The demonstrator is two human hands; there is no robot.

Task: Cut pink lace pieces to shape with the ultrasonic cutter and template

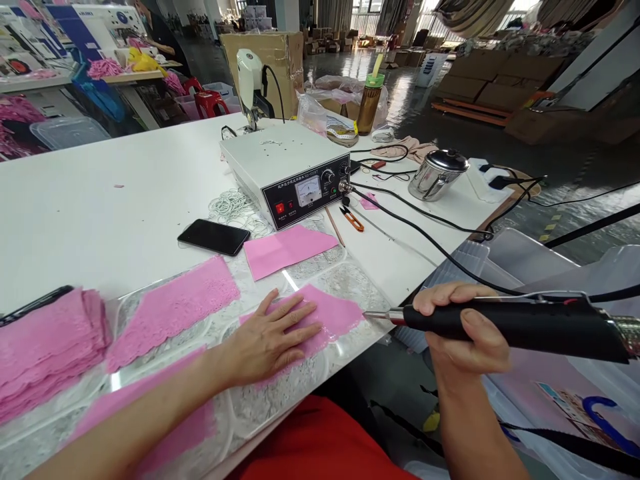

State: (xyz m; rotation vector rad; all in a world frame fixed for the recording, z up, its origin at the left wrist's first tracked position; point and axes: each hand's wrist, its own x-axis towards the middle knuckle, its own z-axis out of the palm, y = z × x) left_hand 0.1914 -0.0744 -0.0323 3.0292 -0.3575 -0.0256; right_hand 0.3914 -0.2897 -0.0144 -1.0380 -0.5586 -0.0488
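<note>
My left hand (pixel 273 337) lies flat with fingers spread on a pink fabric piece (pixel 330 313), pressing it to the clear-covered mat (pixel 350 273). Part of the fabric is hidden beneath the palm. Wrapped in my right hand (pixel 467 327) is a black corded cutting handpiece (pixel 540 327). Its thin metal tip meets the fabric's right edge. Another pink piece (pixel 290 250) rests just behind, and a lace-edged pink piece (pixel 180 307) is to the left. Under my left forearm lies a further pink piece (pixel 175 433), partly covered.
A control box (pixel 305 190) with a dial stands behind the mat, its cables running right. Around it are a phone (pixel 214 237), orange thread snips (pixel 352 219), a steel mug (pixel 437 175) and a bottle (pixel 370 103). Stacked pink pieces (pixel 45 353) sit at left; plastic bins (pixel 530 267) stand right.
</note>
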